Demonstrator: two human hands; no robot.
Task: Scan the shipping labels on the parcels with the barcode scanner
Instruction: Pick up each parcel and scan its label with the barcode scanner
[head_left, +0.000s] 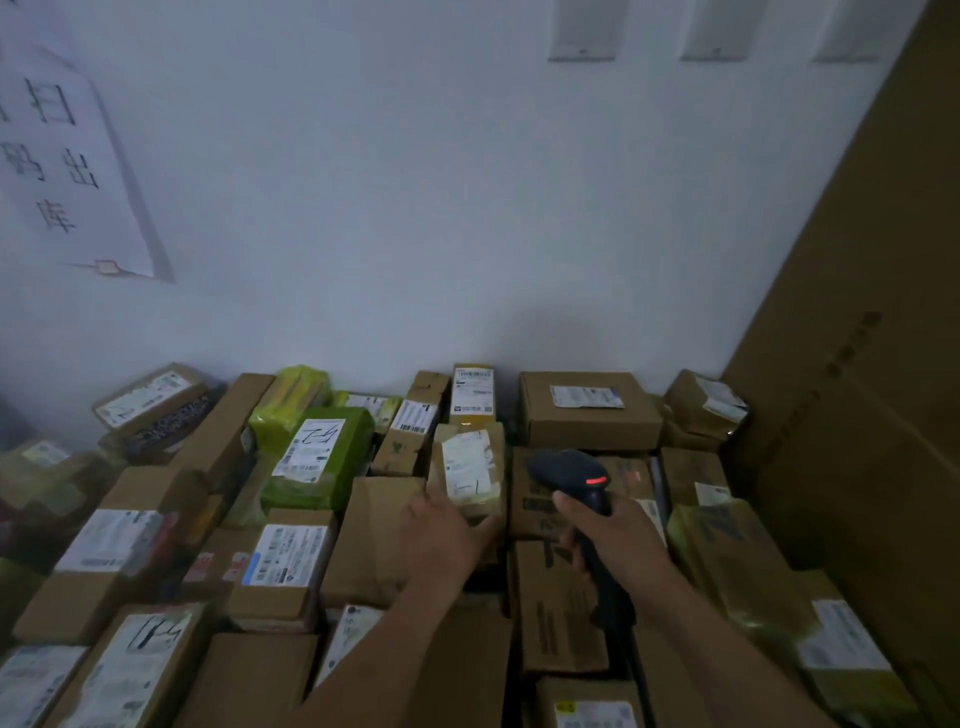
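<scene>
Left hand (447, 530), fingers wrapped round small labelled parcel (470, 470), right hand (618, 540), fingers clamped on barcode scanner (571, 470)

parcel (470, 470) left of scanner (571, 470)

Label (467, 465) print is too blurred to read.

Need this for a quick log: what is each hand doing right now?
Left hand: grips the small taped parcel by its near end.
Right hand: grips the barcode scanner by its handle, red light showing.
</scene>
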